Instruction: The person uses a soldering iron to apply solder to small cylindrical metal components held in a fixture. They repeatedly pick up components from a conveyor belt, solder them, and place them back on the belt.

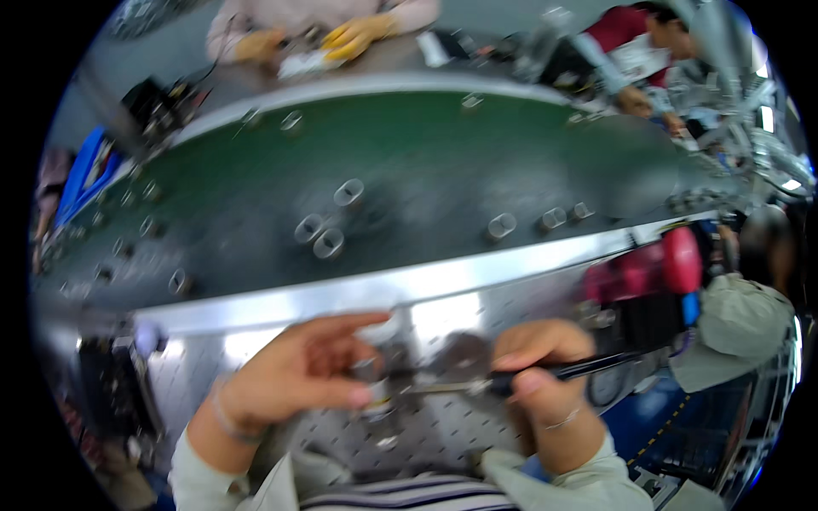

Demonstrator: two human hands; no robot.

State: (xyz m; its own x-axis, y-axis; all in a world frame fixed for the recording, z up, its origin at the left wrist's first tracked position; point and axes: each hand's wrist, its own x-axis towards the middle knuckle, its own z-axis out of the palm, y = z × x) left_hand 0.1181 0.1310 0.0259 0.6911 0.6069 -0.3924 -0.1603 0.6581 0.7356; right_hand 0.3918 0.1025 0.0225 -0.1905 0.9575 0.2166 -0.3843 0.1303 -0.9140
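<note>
My left hand (311,366) is closed around a small silvery cylindrical part (377,400), thumb at its near side and index finger stretched out above. Blur hides the part's details. In my right hand (550,366) is a black-handled tool (503,383), pinched between thumb and fingers. Its thin metal shaft (439,388) points left to the cylindrical part; whether the tip touches it, I cannot tell. Both hands are over a perforated metal worktop (426,434). A round, dark, blurred shape (467,353) lies between them.
Beyond the worktop's metal edge (341,294) runs a green conveyor belt (409,145) with several short metal cylinders (328,243). Pink-red rounded objects (643,268) stand at the right, near a pale cloth cap (741,319). Across the belt, a person wears yellow gloves (358,36); another works far right.
</note>
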